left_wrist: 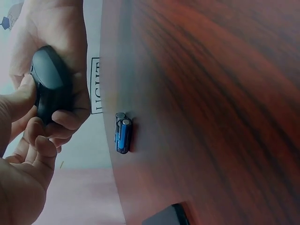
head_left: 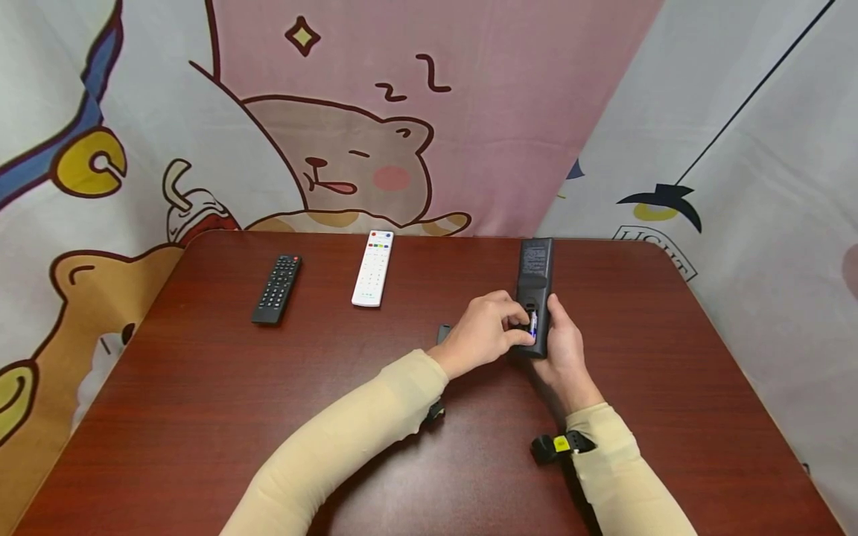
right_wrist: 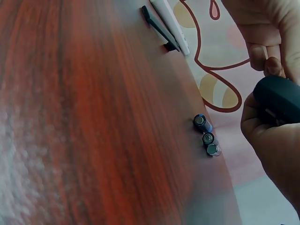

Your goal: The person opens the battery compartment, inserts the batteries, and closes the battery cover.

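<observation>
Back side up, a black remote control (head_left: pixel 534 279) is tilted in my right hand (head_left: pixel 564 350), which grips it along its lower right edge. Its battery compartment is uncovered, and a blue and silver battery (head_left: pixel 533 324) shows there. My left hand (head_left: pixel 479 331) reaches across from the left, thumb and forefinger bent around that battery at the compartment. From the left wrist view, the end of the remote (left_wrist: pixel 52 84) blocks sight of the compartment. A small dark cover-like piece (head_left: pixel 443 333) lies on the table, partly hidden behind my left hand.
A black remote (head_left: pixel 277 290) and a white remote (head_left: pixel 373 268) lie toward the back left of the brown table (head_left: pixel 201 417). Several loose batteries (right_wrist: pixel 207 137) stand close together near the far edge. A cartoon-printed curtain (head_left: pixel 503 97) hangs behind.
</observation>
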